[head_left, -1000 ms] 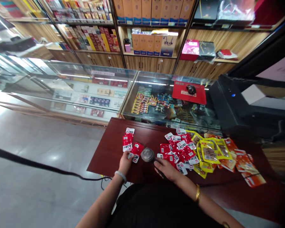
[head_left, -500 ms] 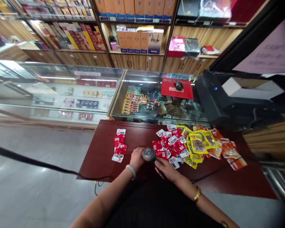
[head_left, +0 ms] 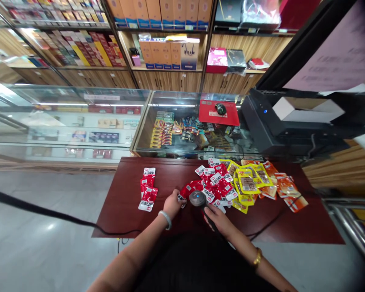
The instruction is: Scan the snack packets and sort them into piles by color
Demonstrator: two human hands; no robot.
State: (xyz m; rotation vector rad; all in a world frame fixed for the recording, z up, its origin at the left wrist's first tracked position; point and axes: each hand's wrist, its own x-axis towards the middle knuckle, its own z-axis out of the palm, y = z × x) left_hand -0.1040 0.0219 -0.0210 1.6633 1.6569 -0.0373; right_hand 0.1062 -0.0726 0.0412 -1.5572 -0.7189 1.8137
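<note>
Red packet [head_left: 185, 192] pinched in left-hand fingers [head_left: 179, 197], beside scanner [head_left: 197, 198] gripped by right hand [head_left: 216, 217].

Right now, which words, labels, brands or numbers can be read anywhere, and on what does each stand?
None can be read.
Red packets: white labels with dark characters, too small.
Yellow packets: print blurred.
Orange boxes on the shelf: markings too small.
Pink sheet at right: faint lines, illegible.
Red mat on the glass counter: white label unreadable.

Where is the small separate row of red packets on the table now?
In the head view, the small row of red packets lies on the dark red table, left of the left hand, apart from the big red pile.
</note>
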